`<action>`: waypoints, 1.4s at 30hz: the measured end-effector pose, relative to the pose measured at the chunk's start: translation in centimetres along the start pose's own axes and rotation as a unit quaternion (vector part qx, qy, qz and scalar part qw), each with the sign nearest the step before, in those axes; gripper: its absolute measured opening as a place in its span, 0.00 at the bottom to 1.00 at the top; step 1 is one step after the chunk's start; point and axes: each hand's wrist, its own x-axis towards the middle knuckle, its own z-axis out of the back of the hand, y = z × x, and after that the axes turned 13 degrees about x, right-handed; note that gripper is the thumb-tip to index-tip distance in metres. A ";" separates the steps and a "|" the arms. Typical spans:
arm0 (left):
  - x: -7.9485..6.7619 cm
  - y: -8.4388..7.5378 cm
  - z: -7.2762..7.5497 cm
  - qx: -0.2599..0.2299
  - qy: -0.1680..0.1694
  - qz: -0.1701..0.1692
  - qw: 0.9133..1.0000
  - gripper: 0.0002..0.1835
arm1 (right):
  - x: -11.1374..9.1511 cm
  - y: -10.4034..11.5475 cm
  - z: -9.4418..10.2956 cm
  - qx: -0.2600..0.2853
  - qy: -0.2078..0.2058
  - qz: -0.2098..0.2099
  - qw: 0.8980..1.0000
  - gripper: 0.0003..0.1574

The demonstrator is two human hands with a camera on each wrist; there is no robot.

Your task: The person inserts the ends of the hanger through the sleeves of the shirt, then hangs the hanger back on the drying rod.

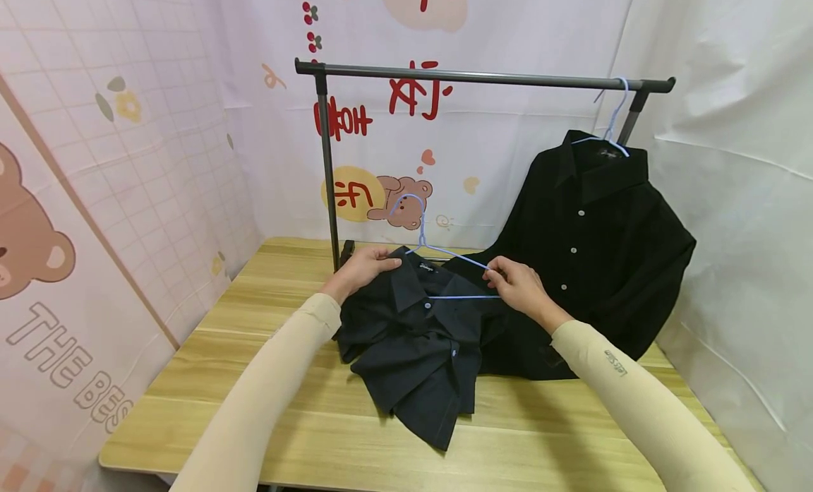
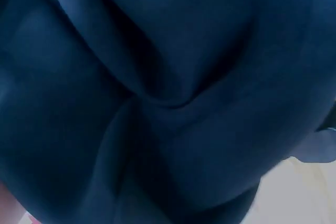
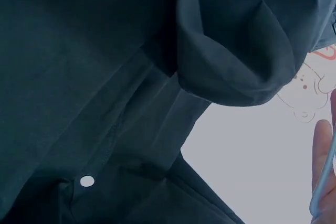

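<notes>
A short-sleeved black shirt (image 1: pixel 413 365) hangs crumpled over the table's middle, its collar towards the rack. A light-blue hanger (image 1: pixel 454 255) is partly inside it: the left end is hidden in the cloth, while the right end and hook are outside. My left hand (image 1: pixel 362 272) grips the shirt's shoulder beside the collar, around the hidden hanger end. With thumb and fingers, my right hand (image 1: pixel 522 287) pinches the hanger's right end. Dark folds of the shirt (image 2: pixel 173 129) fill the left wrist view. Fingers (image 3: pixel 321 150) against the hanger (image 3: pixel 324 179) show at the right wrist view's edge.
Behind my hands, a dark metal clothes rack (image 1: pixel 483 75) stands on the wooden table (image 1: pixel 305 435). A second black shirt (image 1: pixel 591 245) hangs at its right end on another blue hanger (image 1: pixel 616 118), its lower part reaching the table. Printed curtains enclose the back and sides.
</notes>
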 end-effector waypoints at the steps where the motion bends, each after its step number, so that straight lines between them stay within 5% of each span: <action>1: 0.1 -0.2 -0.1 -0.003 0.002 -0.004 1.000 0.11 | 0.1 0.1 -0.1 0.002 0.003 -0.002 1.000 0.07; 8: 0.4 -1.5 -0.8 0.016 -0.028 -0.020 0.999 0.10 | 1.1 1.0 -1.0 -0.024 0.013 -0.004 1.000 0.07; 17: 0.5 -0.4 -0.5 0.139 -0.101 -0.056 0.984 0.11 | 2.1 1.3 -3.0 -0.066 -0.059 0.000 0.996 0.09; 23: 0.3 0.1 0.4 0.156 -0.117 -0.042 0.980 0.22 | 1.6 2.1 -4.7 -0.079 -0.147 0.070 0.983 0.21; 28: 0.2 0.0 0.9 0.146 -0.137 -0.034 0.979 0.16 | 0.7 3.4 -6.2 -0.101 -0.201 0.141 0.964 0.16; 31: 0.2 -0.2 1.0 0.133 -0.159 -0.031 0.978 0.12 | 0.1 4.3 -7.2 -0.093 -0.179 0.082 0.976 0.12; 34: 0.2 -0.3 1.0 0.120 -0.177 -0.024 0.977 0.12 | -0.2 5.1 -8.1 -0.050 -0.130 -0.046 0.989 0.19; 38: 0.1 -0.7 0.9 0.113 -0.179 -0.016 0.977 0.14 | 0.1 5.4 -8.8 -0.002 -0.096 -0.185 0.978 0.31; 42: -0.1 -1.2 0.9 0.106 -0.167 -0.024 0.980 0.15 | 0.7 4.8 -8.8 0.009 -0.092 -0.248 0.964 0.28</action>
